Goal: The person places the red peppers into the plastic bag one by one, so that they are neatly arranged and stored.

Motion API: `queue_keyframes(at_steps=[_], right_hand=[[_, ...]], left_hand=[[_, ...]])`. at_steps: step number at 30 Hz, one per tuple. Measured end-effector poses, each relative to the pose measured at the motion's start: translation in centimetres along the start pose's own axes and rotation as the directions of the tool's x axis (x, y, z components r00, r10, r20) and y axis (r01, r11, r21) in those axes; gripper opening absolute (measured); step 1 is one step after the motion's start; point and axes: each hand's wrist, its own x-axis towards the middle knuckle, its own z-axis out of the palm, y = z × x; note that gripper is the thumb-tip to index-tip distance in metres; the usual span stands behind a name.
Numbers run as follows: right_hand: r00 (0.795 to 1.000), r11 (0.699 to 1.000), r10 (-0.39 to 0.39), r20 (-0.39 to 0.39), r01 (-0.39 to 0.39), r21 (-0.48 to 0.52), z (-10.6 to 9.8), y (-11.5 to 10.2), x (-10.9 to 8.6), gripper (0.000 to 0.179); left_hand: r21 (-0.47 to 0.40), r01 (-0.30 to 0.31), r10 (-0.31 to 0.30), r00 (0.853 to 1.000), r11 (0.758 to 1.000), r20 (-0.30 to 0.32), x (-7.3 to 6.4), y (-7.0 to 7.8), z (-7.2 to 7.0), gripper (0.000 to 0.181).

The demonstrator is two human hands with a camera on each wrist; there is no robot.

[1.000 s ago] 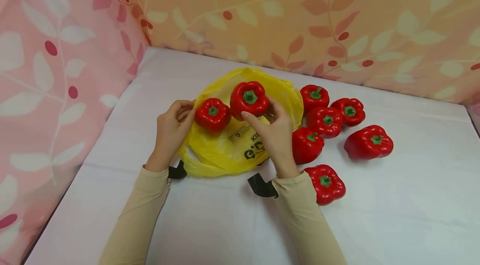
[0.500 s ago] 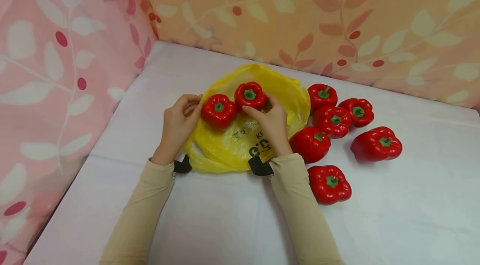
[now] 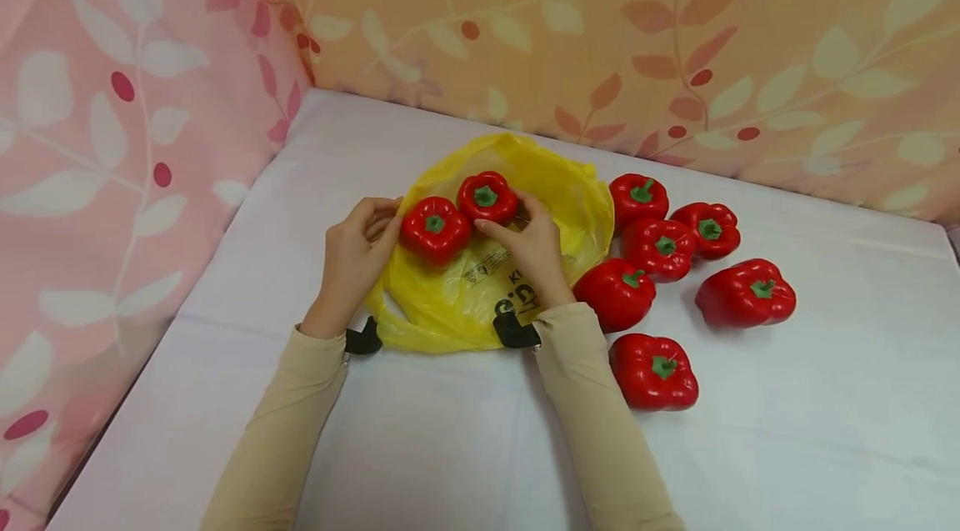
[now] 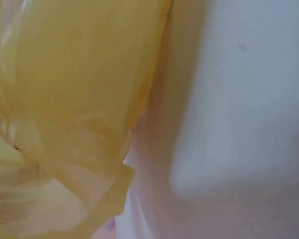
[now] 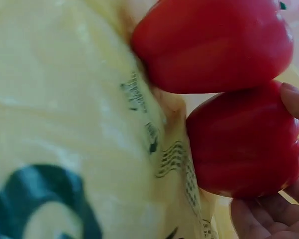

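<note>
A yellow plastic bag (image 3: 431,314) lies spread on the table, with dark print on it. My left hand (image 3: 352,256) pinches the bag's left edge. Inside, close to that hand, sits a red bell pepper (image 3: 437,241) with a green stem. My right hand (image 3: 534,252) holds a second bell pepper (image 3: 483,204) just right of the first one. In the right wrist view this held pepper (image 5: 244,144) rests against the bag's print side and touches the other pepper (image 5: 214,45), with the thumb (image 5: 296,103) on its top end. The left wrist view shows only bag film (image 4: 79,89) and white cloth.
Several more red bell peppers stand on the white tablecloth (image 3: 825,414) to the right of the bag; one pepper (image 3: 615,295) is close by my right wrist, another (image 3: 654,373) nearer the front. A patterned cloth wall (image 3: 525,56) runs along the back and left.
My right hand has lowered its bell pepper into the bag, bringing it left beside the first pepper. The left hand keeps its pinch on the edge. The head view has shifted slightly.
</note>
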Motion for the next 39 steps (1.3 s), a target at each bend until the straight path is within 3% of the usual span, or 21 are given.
queue_keyframes(at_steps=[10,17,26,34,39], right_hand=[[0.998,0.997,-0.056,-0.028,0.057,0.049,0.7,1.0,-0.4,0.070],[0.997,0.998,-0.038,-0.068,0.042,0.056,1.0,0.4,-0.1,0.068],[0.996,0.990,-0.031,-0.083,0.042,0.132,1.6,0.3,0.1,0.067],[1.000,0.988,-0.012,-0.029,0.016,0.153,2.1,0.0,0.5,0.070],[0.999,0.987,0.007,-0.053,0.002,0.163,1.9,-0.1,0.1,0.068]], left_hand=[[-0.008,0.002,-0.002,1.000,1.000,0.013,-0.2,-0.2,0.0,0.020],[-0.002,-0.024,0.025,1.000,1.000,0.011,0.3,-0.1,-0.1,0.020],[-0.033,0.015,-0.015,1.000,0.999,0.019,0.2,-0.2,0.1,0.019],[-0.025,0.024,-0.024,1.000,0.999,0.020,-0.1,-0.1,-0.2,0.020],[-0.026,0.013,-0.012,1.000,1.000,0.017,-0.1,-0.3,-0.3,0.020]])
